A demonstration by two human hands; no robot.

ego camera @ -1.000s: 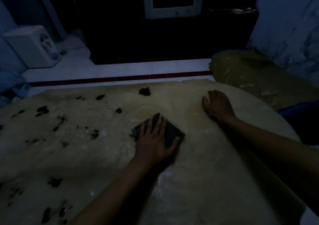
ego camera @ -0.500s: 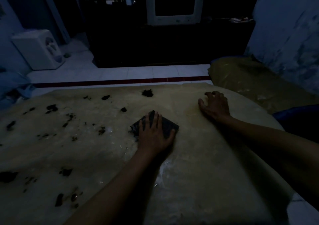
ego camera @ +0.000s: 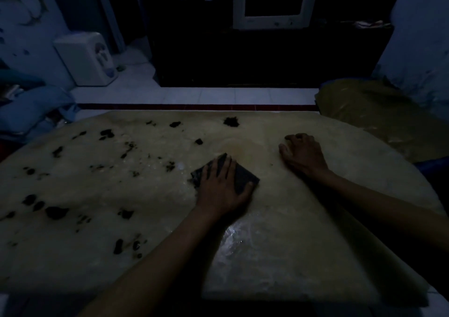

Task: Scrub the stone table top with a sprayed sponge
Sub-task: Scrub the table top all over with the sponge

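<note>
Head view: left hand (ego camera: 222,190) pressed flat on sponge (ego camera: 243,174); right hand (ego camera: 303,155) braced, fingers curled, on worktop (ego camera: 315,243). Firm overlapping strokes toward left spots (ego camera: 57,212) advisable.

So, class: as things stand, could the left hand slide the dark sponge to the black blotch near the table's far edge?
Probably yes: left hand presses dark sponge; bare stone lies before the black blotch.

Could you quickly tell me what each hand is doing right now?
Left hand: open, fingers flat, pressing the sponge.
Right hand: holds nothing, fingertips resting on the table top.
</note>
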